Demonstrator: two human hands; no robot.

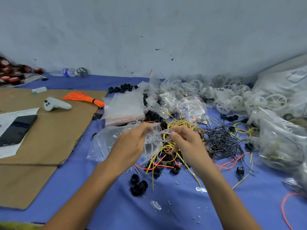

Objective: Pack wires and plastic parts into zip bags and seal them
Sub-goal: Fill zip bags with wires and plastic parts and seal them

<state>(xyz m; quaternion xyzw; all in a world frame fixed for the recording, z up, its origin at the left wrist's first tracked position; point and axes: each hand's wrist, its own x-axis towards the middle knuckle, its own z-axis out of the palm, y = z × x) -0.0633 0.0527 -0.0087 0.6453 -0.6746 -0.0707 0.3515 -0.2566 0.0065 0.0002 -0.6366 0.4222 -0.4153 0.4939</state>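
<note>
Two bare forearms reach in from the near edge of the surface, which is covered by a blue cloth (116, 205) strewn with tiny offcuts. The left hand (131, 143) has its fingers curled and pinches the mouth of a clear zip bag (106, 141), which hangs crumpled down to the left of it over the cloth. The right hand (187, 143) pinches a white wire coil (163, 135) between thumb and forefinger, right at the bag's mouth; whether the coil is partly inside cannot be told. Just beneath and behind both hands lies a tangle of yellow wires (179, 124), with loose orange wires (230, 163) and a heap of black wires (222, 141) to the right. A few black plastic parts (138, 185) sit on the cloth between the forearms. Behind the left hand lies a flat stack of empty bags (124, 107). Toward the far right corner, white plastic wheels (232, 98) are piled against the wall, and filled bags (282, 143) are heaped along the right edge. On the left side a sheet of cardboard (58, 130) carries a tied orange wire bundle (83, 97), a white controller (55, 104) and a dark phone (16, 128). A water bottle (67, 72) lies at the far edge by the wall.
</note>
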